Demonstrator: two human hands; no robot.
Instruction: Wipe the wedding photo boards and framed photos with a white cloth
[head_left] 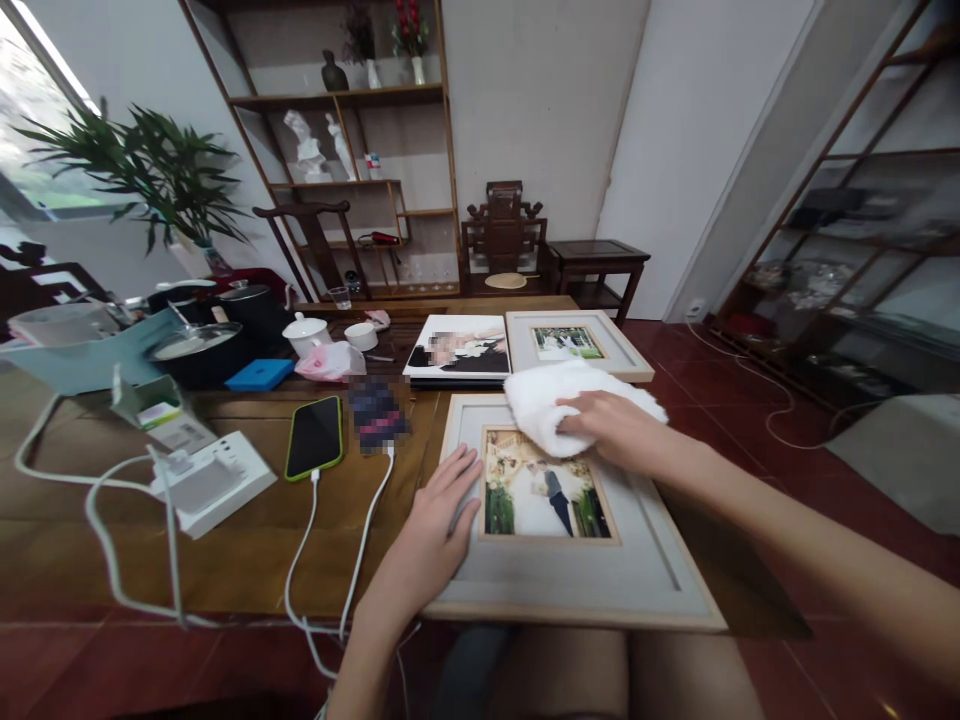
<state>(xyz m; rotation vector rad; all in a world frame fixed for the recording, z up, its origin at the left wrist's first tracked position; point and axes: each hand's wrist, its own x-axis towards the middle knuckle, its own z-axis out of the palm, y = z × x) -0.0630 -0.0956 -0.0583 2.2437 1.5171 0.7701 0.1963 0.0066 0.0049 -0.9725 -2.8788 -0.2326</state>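
Note:
A large picture frame (637,590) with a pale wooden edge and a photo of a couple in its middle lies flat at the table's near edge. My left hand (435,520) rests flat on its left side, fingers stretched out. With my right hand (607,425) I grip a fluffy white towel (559,395), which lies over the frame's upper right part. The towel also reaches the near edge of a second picture frame (634,345) just behind. Left of that one is a photo album (457,350) with a couple on its cover.
Left of the frame, a green-edged phone (314,437) and a second, blurred-out phone have white cables attached. Farther left are a white power strip (225,485), a blue box (259,375), a black pot (196,350) and a white teapot (306,333). Chairs and shelves stand behind the table.

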